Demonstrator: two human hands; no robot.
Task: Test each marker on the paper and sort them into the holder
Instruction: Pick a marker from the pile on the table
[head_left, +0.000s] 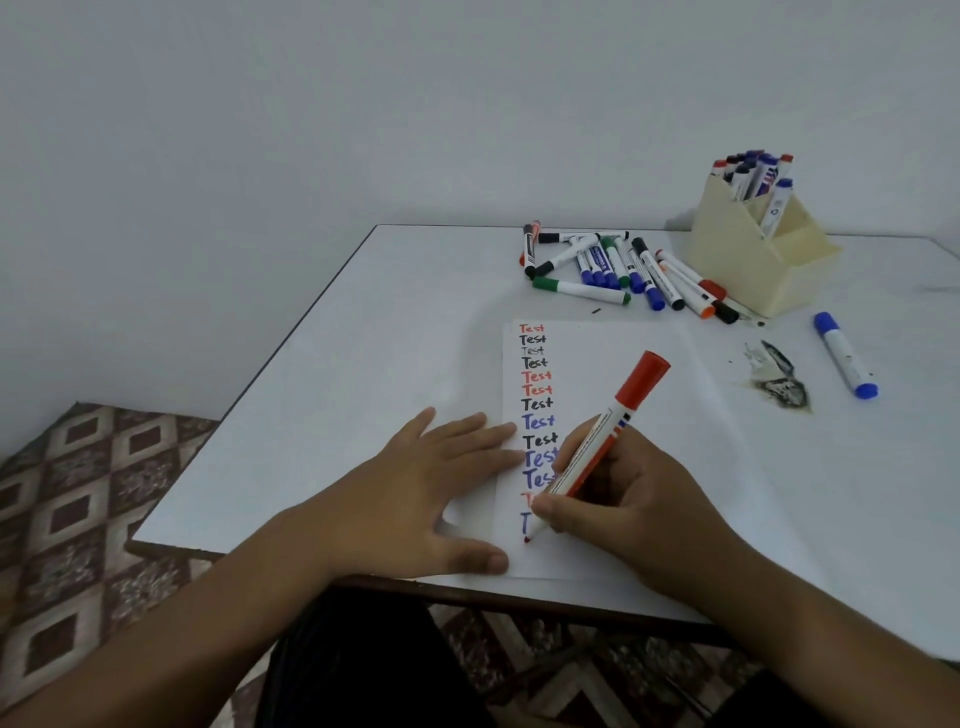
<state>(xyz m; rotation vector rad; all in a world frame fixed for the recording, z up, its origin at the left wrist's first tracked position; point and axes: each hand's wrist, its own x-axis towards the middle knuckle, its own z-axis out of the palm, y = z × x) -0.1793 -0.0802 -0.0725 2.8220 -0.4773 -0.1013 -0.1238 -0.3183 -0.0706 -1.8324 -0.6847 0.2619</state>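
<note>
While the right hand (623, 499) grips a red marker (597, 452) between thumb and curled fingers, its tip touches the paper (623, 405) at the near end of a column of the word "Test". The marker slants up and away to the right, its red cap seated on the far end. The column runs along the paper's left edge in red, black and blue; the nearest entries are partly hidden by the hand.

The left hand (441, 483) lies flat with fingers straight, pressing the paper's left edge, just beside the column. It holds nothing.

The paper lies on a white table (337, 415), near its front edge. Right of the paper is a dark stain (779, 379), and beyond that a lone blue marker (845, 355) lies capped, well apart from both hands.

At the far side, a pile of markers (618, 267) lies loose: green, blue, black and red caps, overlapping. Just right of the pile, touching it, stands a cream holder (743, 260). Its tall back compartment holds several upright markers with red, black and blue caps. One blue-capped marker leans in the next compartment forward. The lowest front compartment's contents cannot be made out.
</note>
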